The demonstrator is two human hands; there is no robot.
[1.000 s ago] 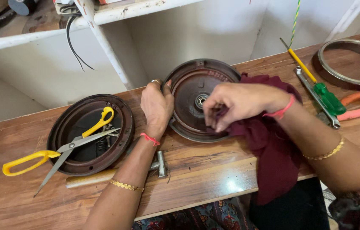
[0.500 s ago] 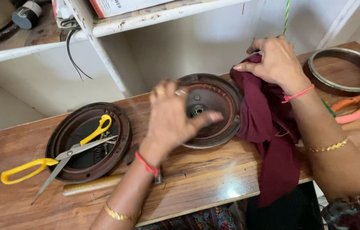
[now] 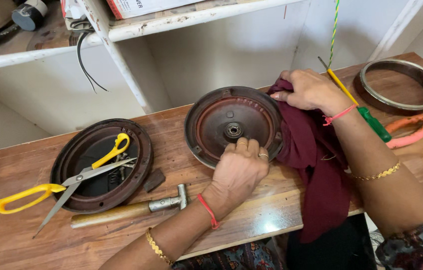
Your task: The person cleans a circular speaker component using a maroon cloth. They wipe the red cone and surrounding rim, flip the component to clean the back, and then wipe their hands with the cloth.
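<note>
The round metal cover (image 3: pixel 234 127) sits dish-side up mid tabletop (image 3: pixel 281 210) — the left hand (image 3: pixel 239 172) presses its near rim, fingers bent flat, clasping nothing. The right hand (image 3: pixel 309 90) bunches a maroon cloth (image 3: pixel 311 165) at the far edge. The cover looks heavy, stiff, perhaps greasy — best gripped by the rim; the cloth is limp

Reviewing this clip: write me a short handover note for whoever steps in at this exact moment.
Left hand: fingers pressed on the near rim of the round rusty cover, steadying it on the wooden bench.
Right hand: gripping the maroon cloth at the cover's right edge.
Done: the cover lies hollow side up, its centre bearing exposed.
Left: judging by the cloth, wiping seems unfinished; the inside looks rusty.
Nearby: second cover holding yellow-handled scissors, hammer, green screwdriver.
</note>
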